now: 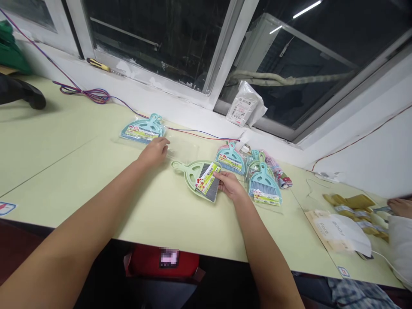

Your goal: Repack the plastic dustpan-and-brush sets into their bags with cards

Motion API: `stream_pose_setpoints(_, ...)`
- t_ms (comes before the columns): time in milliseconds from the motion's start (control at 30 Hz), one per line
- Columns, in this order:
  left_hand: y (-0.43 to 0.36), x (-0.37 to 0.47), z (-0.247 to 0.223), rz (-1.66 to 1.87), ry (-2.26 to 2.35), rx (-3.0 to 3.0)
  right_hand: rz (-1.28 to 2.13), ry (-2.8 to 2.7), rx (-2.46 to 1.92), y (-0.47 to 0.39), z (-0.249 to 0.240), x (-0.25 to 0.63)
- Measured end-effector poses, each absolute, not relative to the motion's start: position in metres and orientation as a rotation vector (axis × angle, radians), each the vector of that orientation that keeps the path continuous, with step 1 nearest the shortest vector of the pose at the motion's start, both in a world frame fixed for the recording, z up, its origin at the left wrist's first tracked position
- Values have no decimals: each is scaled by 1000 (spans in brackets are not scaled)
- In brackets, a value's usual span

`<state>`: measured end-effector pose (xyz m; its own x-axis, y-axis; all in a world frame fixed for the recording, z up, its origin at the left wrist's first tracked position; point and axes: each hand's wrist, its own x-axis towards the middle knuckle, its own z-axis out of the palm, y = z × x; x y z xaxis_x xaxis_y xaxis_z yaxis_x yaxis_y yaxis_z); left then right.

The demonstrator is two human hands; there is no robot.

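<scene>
My right hand grips a light green dustpan by its right edge, thumb on top. A grey-bristled brush with a printed card label lies in this dustpan, whose handle points left. My left hand has its fingers curled at the left edge of a clear plastic bag lying flat on the table. Just behind that hand, a bagged blue dustpan set rests near the wall.
Several bagged dustpan sets lie to the right. A cable coil is at the back left, a screwdriver on the sill, and a white package against the window. At far right, another person's hand is beside yellow-brown bundles.
</scene>
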<state>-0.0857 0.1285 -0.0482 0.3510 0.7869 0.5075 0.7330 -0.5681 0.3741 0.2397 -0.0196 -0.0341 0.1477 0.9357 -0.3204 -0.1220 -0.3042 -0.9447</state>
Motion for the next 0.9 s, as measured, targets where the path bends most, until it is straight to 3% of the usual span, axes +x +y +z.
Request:
stream_pose_setpoints(133,129,-81,-52,765,1233,2569,1422,-924,-1526,-21,-34,245)
stream_pose_setpoints(333,102,-66,-29,942,1227,2517,1393,-1057,-1605,-18,-37,248)
stream_pose_setpoints(500,67,-39,-19,559,812,2604,1290,-1078,-1668,-17,-36,247)
stream_pose_setpoints(633,60,-32,-24,424,895,2553,1063,-1083,-1800,-16,-33,249)
stream_pose_setpoints(900,72,-46,-20,410,984,2573,929,-1018,-1890,-8,-36,263)
